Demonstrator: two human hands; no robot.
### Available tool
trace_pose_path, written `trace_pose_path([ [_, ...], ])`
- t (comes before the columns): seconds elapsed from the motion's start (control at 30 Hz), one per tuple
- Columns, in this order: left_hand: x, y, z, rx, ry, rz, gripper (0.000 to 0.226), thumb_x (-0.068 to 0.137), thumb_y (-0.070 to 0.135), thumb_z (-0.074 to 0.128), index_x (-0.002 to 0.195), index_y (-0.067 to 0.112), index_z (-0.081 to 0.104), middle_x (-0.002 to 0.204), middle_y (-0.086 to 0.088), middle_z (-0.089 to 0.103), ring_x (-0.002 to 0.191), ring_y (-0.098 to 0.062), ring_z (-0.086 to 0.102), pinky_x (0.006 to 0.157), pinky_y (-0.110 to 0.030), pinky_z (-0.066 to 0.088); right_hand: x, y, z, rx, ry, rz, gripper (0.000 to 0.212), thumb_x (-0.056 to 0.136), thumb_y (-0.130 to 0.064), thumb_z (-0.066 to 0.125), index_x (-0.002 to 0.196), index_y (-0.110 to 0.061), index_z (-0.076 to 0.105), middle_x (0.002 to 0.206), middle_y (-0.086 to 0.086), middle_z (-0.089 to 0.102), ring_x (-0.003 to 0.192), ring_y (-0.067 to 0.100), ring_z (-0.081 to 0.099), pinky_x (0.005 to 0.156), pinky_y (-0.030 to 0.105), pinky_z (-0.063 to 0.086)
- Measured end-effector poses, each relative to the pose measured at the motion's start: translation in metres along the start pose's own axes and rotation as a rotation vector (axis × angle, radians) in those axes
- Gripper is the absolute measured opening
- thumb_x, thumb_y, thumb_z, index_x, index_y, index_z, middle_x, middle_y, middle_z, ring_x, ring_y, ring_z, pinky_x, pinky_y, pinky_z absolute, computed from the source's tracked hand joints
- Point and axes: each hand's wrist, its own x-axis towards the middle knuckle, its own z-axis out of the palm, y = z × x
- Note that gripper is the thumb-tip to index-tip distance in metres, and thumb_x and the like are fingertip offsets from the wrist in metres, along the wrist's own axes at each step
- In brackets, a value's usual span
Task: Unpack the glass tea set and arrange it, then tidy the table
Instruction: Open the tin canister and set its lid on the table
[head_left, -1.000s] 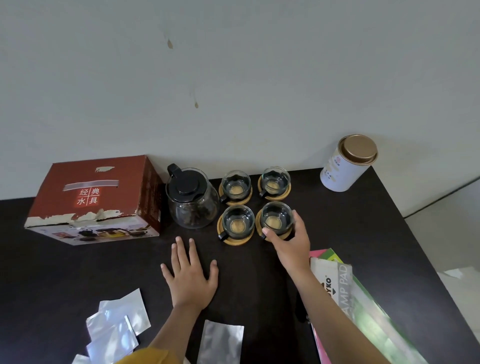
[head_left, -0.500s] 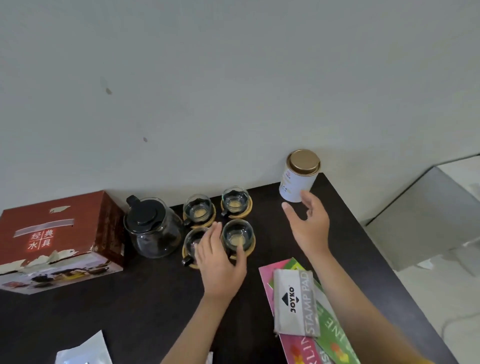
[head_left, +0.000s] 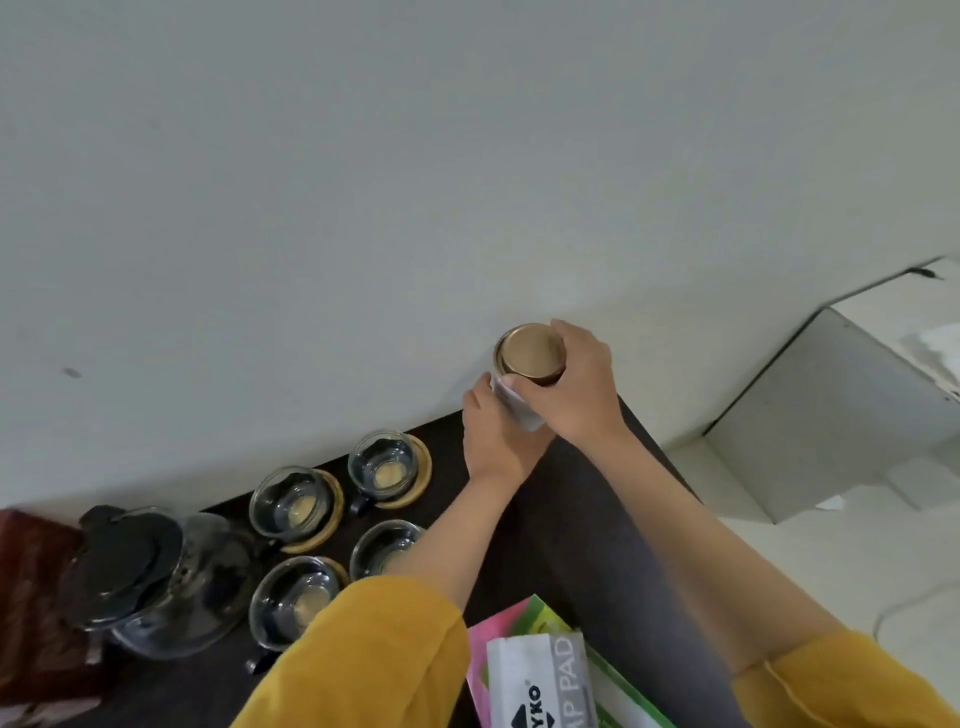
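A white tin with a gold lid (head_left: 530, 353) stands at the far right corner of the dark table (head_left: 587, 519). My right hand (head_left: 576, 389) wraps the tin's top from the right. My left hand (head_left: 493, 441) holds its lower side from the left. A glass teapot with a black lid (head_left: 150, 577) stands at the left. Beside it, several glass cups sit on round wooden coasters: two at the back (head_left: 293, 506) (head_left: 387, 467), two in front (head_left: 291, 603) (head_left: 384, 545), the front right one partly hidden by my left arm.
The red tea set box (head_left: 31, 597) shows at the left edge. A stamp pad pack (head_left: 540, 680) lies on pink and green sheets (head_left: 498, 623) at the near edge. The wall runs right behind the table. The table's right edge drops to a pale floor.
The view swung right and closer. My right hand went from the front right cup to the tin and closed on it. My left hand left the cups and joined it on the tin.
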Motion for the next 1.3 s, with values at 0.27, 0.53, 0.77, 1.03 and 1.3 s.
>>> trace_pose_path([
  [0.27, 0.015, -0.002, 0.011, 0.012, 0.041, 0.037, 0.087, 0.059, 0.046, 0.079, 0.13, 0.017, 0.037, 0.123, -0.001, 0.048, 0.106, -0.015, 0.053, 0.086, -0.031, 0.05, 0.007, 0.007, 0.001, 0.033, 0.061, -0.024, 0.083, 0.064, -0.036, 0.087, 0.133, -0.011, 0.051, 0.129, 0.0, 0.056, 0.124, 0.023, 0.045, 0.094, 0.021, 0.035],
  [0.53, 0.007, -0.019, -0.026, -0.066, 0.025, 0.041, 0.089, 0.054, 0.054, 0.083, 0.124, 0.018, 0.042, 0.121, 0.003, 0.05, 0.103, -0.008, 0.051, 0.085, -0.026, 0.048, -0.067, 0.021, -0.013, 0.238, 0.241, 0.038, 0.064, 0.068, -0.032, 0.085, 0.124, -0.023, 0.053, 0.116, -0.021, 0.051, 0.112, -0.005, 0.045, 0.092, 0.013, 0.04],
  [0.77, 0.006, -0.027, -0.044, 0.041, 0.025, 0.034, 0.088, 0.054, 0.045, 0.086, 0.125, 0.018, 0.041, 0.121, 0.001, 0.052, 0.109, -0.013, 0.051, 0.077, -0.021, 0.043, -0.142, 0.055, 0.03, -0.026, 0.016, 0.117, 0.08, 0.062, -0.026, 0.088, 0.132, -0.018, 0.049, 0.127, -0.006, 0.053, 0.118, 0.006, 0.036, 0.095, 0.026, 0.033],
  [1.03, 0.001, -0.029, -0.047, 0.144, 0.05, 0.026, 0.093, 0.053, 0.054, 0.082, 0.128, 0.018, 0.041, 0.123, 0.002, 0.054, 0.113, -0.02, 0.051, 0.088, -0.041, 0.053, -0.139, 0.048, 0.059, -0.145, -0.079, 0.121, 0.086, 0.064, -0.037, 0.086, 0.137, -0.016, 0.047, 0.129, -0.003, 0.056, 0.122, 0.017, 0.046, 0.1, 0.034, 0.042],
  [1.3, -0.01, -0.022, -0.049, 0.12, 0.075, -0.032, 0.111, 0.046, 0.065, 0.076, 0.136, 0.018, 0.032, 0.132, -0.003, 0.048, 0.121, -0.024, 0.046, 0.092, -0.045, 0.051, -0.141, 0.047, 0.056, -0.114, -0.094, 0.155, 0.091, 0.064, -0.043, 0.085, 0.14, -0.015, 0.042, 0.14, -0.002, 0.049, 0.131, 0.017, 0.041, 0.109, 0.039, 0.038],
])
